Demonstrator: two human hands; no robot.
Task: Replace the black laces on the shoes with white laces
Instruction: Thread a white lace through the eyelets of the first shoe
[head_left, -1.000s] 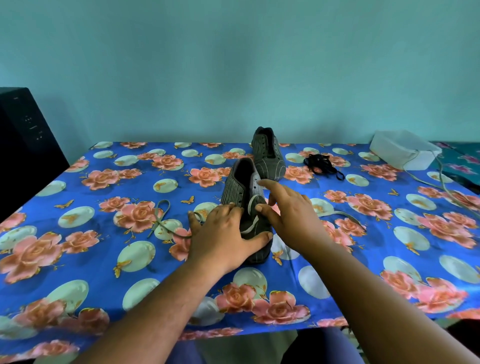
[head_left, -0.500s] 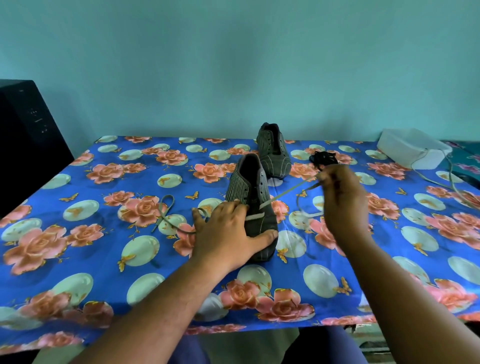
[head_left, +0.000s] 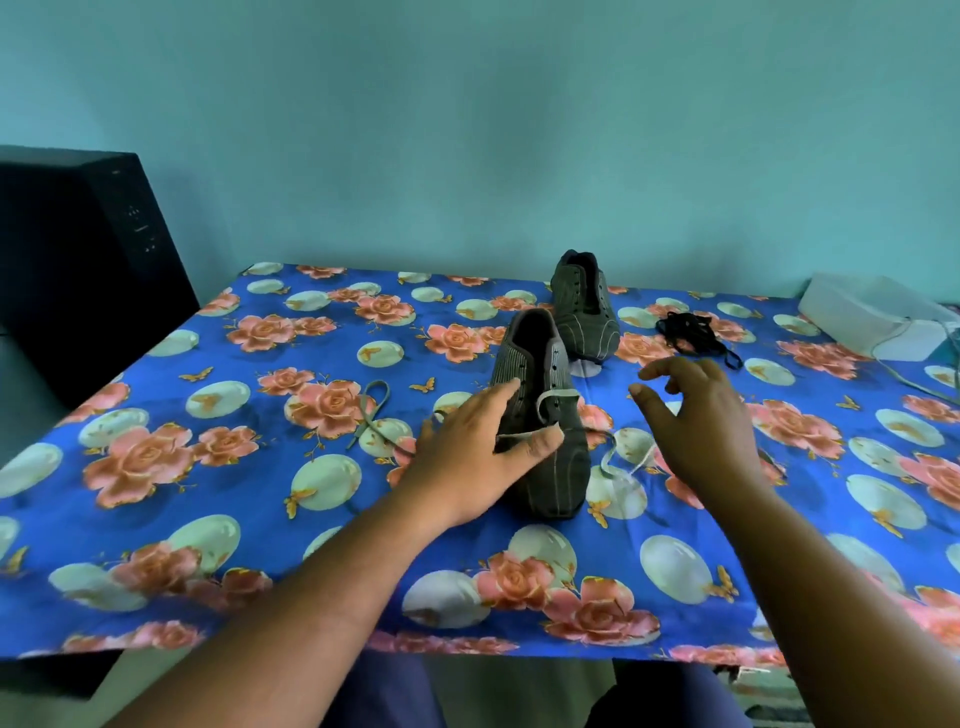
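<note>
- While the left hand (head_left: 475, 449) rests on the left side of the near shoe (head_left: 545, 415), its thumb presses one strand of the white lace (head_left: 556, 402) against the upper and its fingers lie almost straight along the eyelets; it steadies the shoe and does not close round it.
- Beside it, the right hand (head_left: 696, 415) hovers just to the right of the shoe, fingers spread and loosely bent, holding nothing; the free right end of the lace lies on the tablecloth (head_left: 156, 415) between this hand and the shoe, partly under the palm.
- As for direction, the shoe's long axis runs away from the person, toe near and heel far; the lace crosses it only at the lowest eyelets, so the next eyelets lie further out, towards the heel.
- I judge that the right hand is the nearer one to take the loose end and bring it up; the other end trails far to the left, beyond the left hand.
- Behind, the second shoe (head_left: 582, 306) stands without laces; the black laces (head_left: 688, 332) lie in a heap to its right, well apart from both hands.
</note>
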